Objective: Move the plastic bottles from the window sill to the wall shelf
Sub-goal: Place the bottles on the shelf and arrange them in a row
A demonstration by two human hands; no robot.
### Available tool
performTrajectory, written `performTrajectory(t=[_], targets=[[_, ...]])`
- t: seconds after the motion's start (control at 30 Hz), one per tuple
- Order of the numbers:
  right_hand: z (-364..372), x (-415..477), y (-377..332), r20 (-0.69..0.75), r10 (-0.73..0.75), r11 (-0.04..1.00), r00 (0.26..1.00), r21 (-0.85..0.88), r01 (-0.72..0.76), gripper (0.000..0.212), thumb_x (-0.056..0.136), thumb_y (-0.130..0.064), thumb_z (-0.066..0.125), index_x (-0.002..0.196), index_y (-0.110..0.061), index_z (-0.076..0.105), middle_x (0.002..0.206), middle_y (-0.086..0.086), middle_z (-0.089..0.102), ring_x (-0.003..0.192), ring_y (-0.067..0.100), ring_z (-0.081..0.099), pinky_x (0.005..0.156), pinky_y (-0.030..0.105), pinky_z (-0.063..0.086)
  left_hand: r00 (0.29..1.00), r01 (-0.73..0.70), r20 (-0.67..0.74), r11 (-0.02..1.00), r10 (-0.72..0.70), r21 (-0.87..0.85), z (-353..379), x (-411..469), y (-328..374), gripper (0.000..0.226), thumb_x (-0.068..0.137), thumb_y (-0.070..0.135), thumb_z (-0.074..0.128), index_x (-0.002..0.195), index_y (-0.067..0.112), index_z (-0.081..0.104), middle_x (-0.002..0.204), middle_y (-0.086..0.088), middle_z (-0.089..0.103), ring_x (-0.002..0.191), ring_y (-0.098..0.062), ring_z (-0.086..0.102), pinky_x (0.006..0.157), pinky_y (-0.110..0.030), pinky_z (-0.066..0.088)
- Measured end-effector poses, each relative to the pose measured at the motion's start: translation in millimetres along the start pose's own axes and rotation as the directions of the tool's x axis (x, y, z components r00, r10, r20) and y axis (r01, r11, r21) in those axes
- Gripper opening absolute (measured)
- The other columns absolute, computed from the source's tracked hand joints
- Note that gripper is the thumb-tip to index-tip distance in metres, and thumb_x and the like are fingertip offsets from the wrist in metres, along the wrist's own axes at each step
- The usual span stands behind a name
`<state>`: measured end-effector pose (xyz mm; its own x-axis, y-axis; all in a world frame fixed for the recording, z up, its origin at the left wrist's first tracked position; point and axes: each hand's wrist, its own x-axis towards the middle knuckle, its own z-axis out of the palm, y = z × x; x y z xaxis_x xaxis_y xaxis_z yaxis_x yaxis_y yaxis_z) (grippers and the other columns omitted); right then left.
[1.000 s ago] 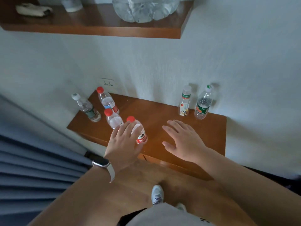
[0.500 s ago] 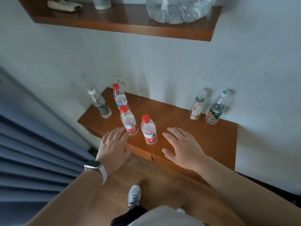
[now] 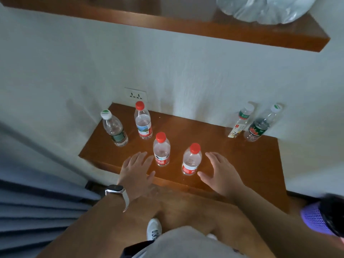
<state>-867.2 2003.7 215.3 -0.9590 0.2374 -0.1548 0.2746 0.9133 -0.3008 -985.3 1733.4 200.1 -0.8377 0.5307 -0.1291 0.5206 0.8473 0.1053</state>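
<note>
Head view: front bottle [image 3: 191, 159] stands near sill [image 3: 234, 153] edge beside right hand [image 3: 222, 174].

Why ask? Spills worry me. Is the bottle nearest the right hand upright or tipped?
Upright: the bottle stands on its base, red cap topmost.

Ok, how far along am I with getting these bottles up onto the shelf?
Nothing looks done: the visible part of the wall shelf holds only a big jug, no small bottles. Nothing is in hand either: the left hand is open beside the left front bottle, the right hand open beside the right front bottle. All six bottles on the window sill are left.
</note>
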Motion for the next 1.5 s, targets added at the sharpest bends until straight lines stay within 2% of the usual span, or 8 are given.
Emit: performTrajectory(t=[0.23, 0.4, 0.53, 0.87, 1.07, 1.17, 1.27, 1.5], targets=[[37, 12, -29, 0.097, 0.275, 0.873, 0.957, 0.392, -0.29, 0.089, 0.072, -0.053, 0.075, 0.145, -0.028, 0.031, 0.144, -0.011, 0.042, 0.132, 0.009, 0.04, 0.106, 0.031, 0.037, 0.998, 0.011, 0.061, 0.941, 0.01, -0.337, 17, 45, -22, 0.078, 0.085, 0.062, 0.062, 0.148, 0.022, 0.037, 0.149, 0.001, 0.047, 0.136, -0.021, 0.045, 0.108, -0.041, 0.041], [43, 22, -46, 0.028, 0.368, 0.793, 0.929, 0.512, -0.33, 0.076, 0.066, -0.044, 0.084, 0.129, -0.033, 0.043, 0.121, -0.021, 0.053, 0.112, -0.001, 0.052, 0.095, 0.022, 0.045, 0.997, 0.029, 0.072, 0.728, 0.028, -0.684, 15, 65, -12, 0.075, 0.074, 0.038, 0.086, 0.136, 0.025, 0.047, 0.124, 0.014, 0.054, 0.109, -0.004, 0.052, 0.088, -0.016, 0.038], [39, 33, -49, -0.001, 0.447, 0.742, 0.895, 0.559, -0.37, 0.083, 0.063, -0.044, 0.085, 0.132, -0.031, 0.042, 0.12, -0.018, 0.055, 0.107, -0.001, 0.055, 0.088, 0.02, 0.046, 0.994, 0.041, 0.094, 0.601, 0.058, -0.798, 24, 79, -5, 0.071, 0.072, 0.03, 0.088, 0.131, 0.027, 0.049, 0.119, 0.01, 0.06, 0.105, -0.007, 0.058, 0.086, -0.015, 0.044], [38, 54, -70, -0.006, 0.478, 0.698, 0.878, 0.61, -0.376, 0.039, 0.072, -0.022, 0.081, 0.089, -0.036, 0.049, 0.093, -0.013, 0.06, 0.084, 0.0, 0.061, 0.068, 0.01, 0.045, 0.992, 0.056, 0.107, 0.518, 0.07, -0.854, 29, 92, -7, 0.06, 0.077, 0.027, 0.084, 0.126, 0.03, 0.049, 0.115, 0.009, 0.062, 0.104, -0.009, 0.06, 0.081, -0.017, 0.045], [38, 62, -63, 0.006, 0.507, 0.651, 0.862, 0.653, -0.387, 0.032, 0.077, -0.025, 0.078, 0.092, -0.034, 0.052, 0.086, -0.011, 0.065, 0.074, -0.002, 0.063, 0.061, 0.016, 0.05, 0.99, 0.075, 0.126, 0.512, 0.064, -0.856, 30, 102, -4, 0.065, 0.077, 0.034, 0.084, 0.131, 0.031, 0.048, 0.118, 0.01, 0.062, 0.109, -0.011, 0.06, 0.095, -0.035, 0.052], [34, 66, -49, 0.024, 0.544, 0.632, 0.838, 0.646, -0.429, 0.05, 0.074, -0.035, 0.078, 0.114, -0.029, 0.049, 0.097, -0.013, 0.062, 0.084, 0.003, 0.062, 0.069, 0.021, 0.05, 0.991, 0.078, 0.125, 0.519, 0.056, -0.851, 30, 112, 2, 0.063, 0.076, 0.037, 0.083, 0.129, 0.03, 0.05, 0.114, 0.011, 0.062, 0.105, -0.01, 0.061, 0.094, -0.039, 0.054], [32, 72, -25, 0.032, 0.57, 0.609, 0.821, 0.655, -0.448, 0.061, 0.074, -0.038, 0.078, 0.124, -0.025, 0.044, 0.103, -0.012, 0.06, 0.091, 0.007, 0.061, 0.079, 0.029, 0.053, 0.993, 0.058, 0.104, 0.534, 0.056, -0.844, 24, 125, 17, 0.062, 0.077, 0.038, 0.082, 0.129, 0.028, 0.049, 0.112, 0.01, 0.061, 0.103, -0.01, 0.061, 0.091, -0.033, 0.053], [-1, 98, 28, 0.036, 0.54, 0.57, 0.841, 0.72, -0.397, 0.036, 0.085, -0.028, 0.072, 0.113, -0.025, 0.05, 0.093, -0.012, 0.058, 0.083, 0.008, 0.061, 0.065, 0.017, 0.045, 0.995, -0.029, 0.036, 0.636, 0.09, -0.771, 3, 164, 62, 0.063, 0.08, 0.037, 0.082, 0.132, 0.027, 0.047, 0.118, 0.008, 0.06, 0.104, -0.009, 0.058, 0.084, -0.016, 0.044]])
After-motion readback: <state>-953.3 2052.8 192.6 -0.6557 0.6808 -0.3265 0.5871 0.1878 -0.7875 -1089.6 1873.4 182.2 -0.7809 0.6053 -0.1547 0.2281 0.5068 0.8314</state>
